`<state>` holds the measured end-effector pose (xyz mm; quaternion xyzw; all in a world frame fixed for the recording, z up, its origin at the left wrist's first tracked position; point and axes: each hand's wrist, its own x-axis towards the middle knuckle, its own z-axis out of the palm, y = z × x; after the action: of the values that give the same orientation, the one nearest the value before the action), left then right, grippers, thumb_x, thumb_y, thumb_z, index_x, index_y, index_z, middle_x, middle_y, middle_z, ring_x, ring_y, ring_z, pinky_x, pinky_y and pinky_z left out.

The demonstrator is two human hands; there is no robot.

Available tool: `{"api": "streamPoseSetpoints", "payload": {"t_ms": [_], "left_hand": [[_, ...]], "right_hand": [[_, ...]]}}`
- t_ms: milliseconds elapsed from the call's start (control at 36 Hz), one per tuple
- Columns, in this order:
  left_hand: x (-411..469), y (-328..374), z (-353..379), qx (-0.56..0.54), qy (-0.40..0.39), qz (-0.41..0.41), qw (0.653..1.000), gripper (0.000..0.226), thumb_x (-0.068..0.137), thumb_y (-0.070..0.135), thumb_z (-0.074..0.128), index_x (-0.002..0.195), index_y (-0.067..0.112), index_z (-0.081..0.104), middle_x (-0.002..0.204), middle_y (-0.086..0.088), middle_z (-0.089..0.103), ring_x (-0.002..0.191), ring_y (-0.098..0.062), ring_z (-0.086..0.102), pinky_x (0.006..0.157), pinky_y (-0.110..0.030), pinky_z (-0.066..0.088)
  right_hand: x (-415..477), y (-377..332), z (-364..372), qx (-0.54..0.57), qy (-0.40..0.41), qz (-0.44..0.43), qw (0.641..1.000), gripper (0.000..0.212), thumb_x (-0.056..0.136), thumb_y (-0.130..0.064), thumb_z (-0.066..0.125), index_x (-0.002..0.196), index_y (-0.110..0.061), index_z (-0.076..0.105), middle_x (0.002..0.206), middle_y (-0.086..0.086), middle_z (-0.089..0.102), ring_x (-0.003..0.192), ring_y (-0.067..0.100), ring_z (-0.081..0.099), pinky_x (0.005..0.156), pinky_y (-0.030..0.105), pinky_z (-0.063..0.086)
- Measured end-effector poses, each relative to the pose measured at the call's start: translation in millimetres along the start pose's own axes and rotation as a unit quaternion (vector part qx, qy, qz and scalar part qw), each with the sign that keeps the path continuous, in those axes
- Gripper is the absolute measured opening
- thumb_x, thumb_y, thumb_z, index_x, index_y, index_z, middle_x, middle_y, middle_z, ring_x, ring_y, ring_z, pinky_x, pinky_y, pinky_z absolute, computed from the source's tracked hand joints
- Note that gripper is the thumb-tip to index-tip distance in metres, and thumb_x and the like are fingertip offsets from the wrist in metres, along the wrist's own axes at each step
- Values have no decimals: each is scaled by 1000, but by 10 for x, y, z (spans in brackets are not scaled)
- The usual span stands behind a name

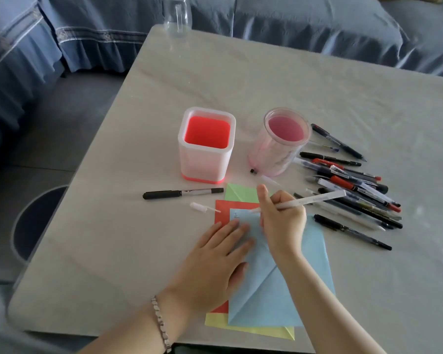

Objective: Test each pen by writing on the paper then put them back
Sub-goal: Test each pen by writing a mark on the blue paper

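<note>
Nearest us, the left hand [215, 254] lies flat, fingers spread and together on nothing, pinning the blue paper [287, 290] to the bench [113, 251], with red and yellow sheets peeking out beneath. Just beyond, the right hand [283, 221] has its fingers [262, 198] clamped on a white pen [315, 200] — tip down at the paper's upper-left corner, beside a small written mark [235, 215]; whether the tip touches, I cannot tell. The barrel's long axis runs from that tip up and away to the right, toward the heap of loose pens [356, 185]. A small white cap [200, 207] lies left of the paper, nearer the left hand, well apart from the writing fingers, and a black marker [182, 194] lies behind it. Further back stand the square red holder [206, 146] and the round clear holder [281, 141], both looking empty — so by my reckoning the return trip goes straight ahead of the right hand once this pen is capped.
</note>
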<state>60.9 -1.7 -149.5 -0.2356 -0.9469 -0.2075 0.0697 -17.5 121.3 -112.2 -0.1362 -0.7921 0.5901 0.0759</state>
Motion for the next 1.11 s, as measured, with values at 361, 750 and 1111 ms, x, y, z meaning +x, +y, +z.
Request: {"api": "streamPoseSetpoints", "payload": {"t_ms": [361,750,1111], "left_hand": [[25,18,-33,-37,-11,-33,999,39,85,30,45,117,18,64,129,-6,58,124,-22,44,109,-36,25],[23,33,-44,-42,-16,-47,998,39,84,28,45,115,18,67,128,-5,59,123,-21,44,111,-32,21],[24,29,-48,-41,-19,-49,998,38,83,29,46,114,17,66,129,-6,58,122,-23,47,109,-35,25]], "right_hand": [[-44,159,107,-58,13,-97,994,43,83,-18,58,48,-14,33,44,7,36,45,10,29,44,21,28],[-47,167,128,-102,28,-112,988,39,78,-23,51,47,-20,28,42,-5,25,46,10,28,44,18,25],[-31,176,124,-86,19,-96,991,36,74,-21,51,46,-17,28,42,-5,25,47,11,27,44,21,23]]}}
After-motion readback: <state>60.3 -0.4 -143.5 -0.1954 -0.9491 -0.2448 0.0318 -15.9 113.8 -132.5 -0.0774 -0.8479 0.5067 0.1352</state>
